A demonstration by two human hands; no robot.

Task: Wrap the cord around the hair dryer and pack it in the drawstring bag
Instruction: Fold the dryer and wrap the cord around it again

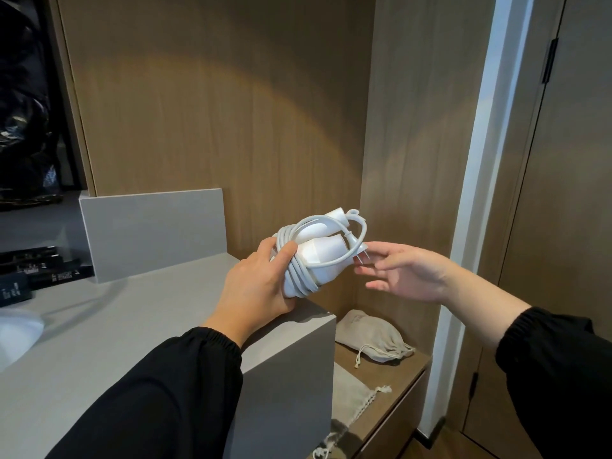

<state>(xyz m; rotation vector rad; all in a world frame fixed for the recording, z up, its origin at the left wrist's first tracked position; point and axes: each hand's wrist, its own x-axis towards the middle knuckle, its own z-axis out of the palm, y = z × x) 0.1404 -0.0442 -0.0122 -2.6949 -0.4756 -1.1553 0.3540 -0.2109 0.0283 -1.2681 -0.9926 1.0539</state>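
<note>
Hair dryer [323, 256], cord [296, 276] wound on.
Our left hand [258, 286] clasps it; right hand [407, 273], fingers straight, beside the plug [359, 248].

White hair dryer [323, 256], greyish cord [295, 276], perhaps beige bag [371, 336].

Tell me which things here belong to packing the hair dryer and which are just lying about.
For the job: white hair dryer in the left hand; white cord wound round it; right hand by the plug; beige cloth drawstring bag on the wooden shelf, or the second beige bag nearer.
Lying about: flat black boxes on the grey counter.
</note>
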